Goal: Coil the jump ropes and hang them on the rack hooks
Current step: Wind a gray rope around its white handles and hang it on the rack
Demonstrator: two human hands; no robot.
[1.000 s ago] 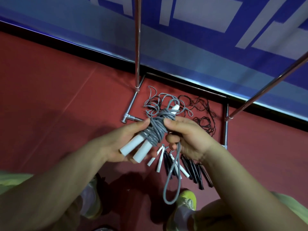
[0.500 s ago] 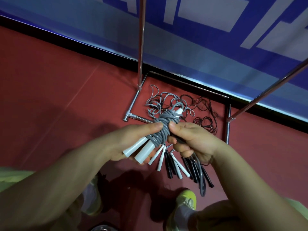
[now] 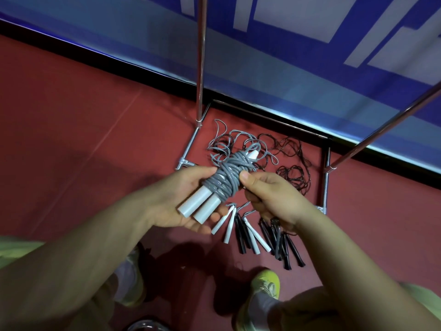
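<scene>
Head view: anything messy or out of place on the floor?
Yes. The loose ropes lie tangled, grey and black cords mixed, on the floor inside the rack base, uncoiled. Their handles fan out unevenly. Only the grey rope in the left hand and right hand is wrapped.

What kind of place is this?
Probably a gym or sports hall: a red sports floor, jump ropes heaped by a metal rack, and a blue padded wall.

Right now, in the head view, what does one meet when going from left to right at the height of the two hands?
Left hand → two white plastic handles → wound grey cord bundle → right hand → chrome rack base tube on the red floor.
</scene>
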